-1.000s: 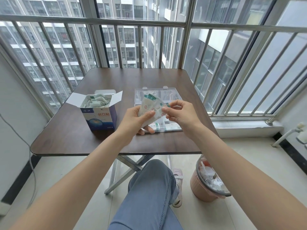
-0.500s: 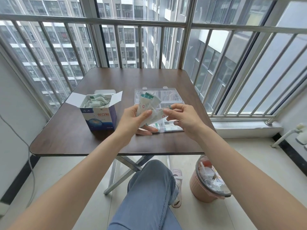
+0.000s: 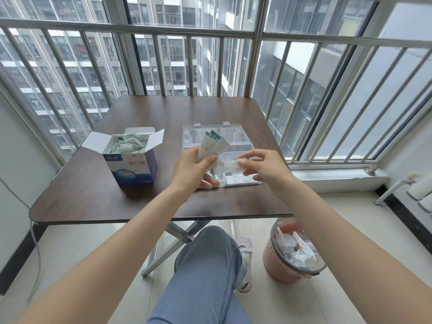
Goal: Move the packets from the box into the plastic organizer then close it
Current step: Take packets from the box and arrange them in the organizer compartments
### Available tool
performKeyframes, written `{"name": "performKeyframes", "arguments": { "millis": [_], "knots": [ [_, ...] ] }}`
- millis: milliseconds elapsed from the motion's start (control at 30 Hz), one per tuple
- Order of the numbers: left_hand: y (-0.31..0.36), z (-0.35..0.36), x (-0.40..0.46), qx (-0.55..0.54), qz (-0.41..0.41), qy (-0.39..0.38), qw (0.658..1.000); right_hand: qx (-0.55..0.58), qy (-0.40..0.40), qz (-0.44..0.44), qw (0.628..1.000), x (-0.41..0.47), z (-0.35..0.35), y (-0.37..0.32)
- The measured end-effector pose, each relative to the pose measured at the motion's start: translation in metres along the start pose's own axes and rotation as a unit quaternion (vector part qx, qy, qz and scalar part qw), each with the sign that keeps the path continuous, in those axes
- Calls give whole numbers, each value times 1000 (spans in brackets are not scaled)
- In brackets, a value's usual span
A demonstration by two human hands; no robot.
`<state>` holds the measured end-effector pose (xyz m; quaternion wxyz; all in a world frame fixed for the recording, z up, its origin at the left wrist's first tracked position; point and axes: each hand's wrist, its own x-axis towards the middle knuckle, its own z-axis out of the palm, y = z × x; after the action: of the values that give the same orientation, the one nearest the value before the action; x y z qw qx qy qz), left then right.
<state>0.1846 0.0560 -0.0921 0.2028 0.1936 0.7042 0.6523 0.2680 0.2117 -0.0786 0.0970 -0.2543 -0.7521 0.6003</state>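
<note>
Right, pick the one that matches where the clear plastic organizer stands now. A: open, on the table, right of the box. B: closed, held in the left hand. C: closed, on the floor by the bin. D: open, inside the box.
A: the plastic organizer lies on the table with its lid up, to the right of the box, behind both hands.

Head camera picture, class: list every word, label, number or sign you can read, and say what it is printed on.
"创口贴": red characters on the front of the blue and white box.
Small mark at the box's upper left corner: too blurred to read.
Small line at the box's lower right: too small to read.
Green bands and red marks on the packets in the hands: too blurred to read.
</note>
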Motion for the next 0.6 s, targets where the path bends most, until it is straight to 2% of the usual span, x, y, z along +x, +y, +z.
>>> {"name": "performKeyframes", "arguments": {
  "millis": [100,233,433,600],
  "knots": [
    [0,3,6,47,23,22,998,-16,26,-13,999,6,-7,1],
    [-1,-1,10,57,22,47,997,-85,85,-36,992,19,-20,7],
    [-3,-6,12,60,12,57,996,-222,60,-13,973,37,-22,17],
    [0,-3,11,61,20,53,997,-366,61,-22,928,37,-11,15]
  ]
}}
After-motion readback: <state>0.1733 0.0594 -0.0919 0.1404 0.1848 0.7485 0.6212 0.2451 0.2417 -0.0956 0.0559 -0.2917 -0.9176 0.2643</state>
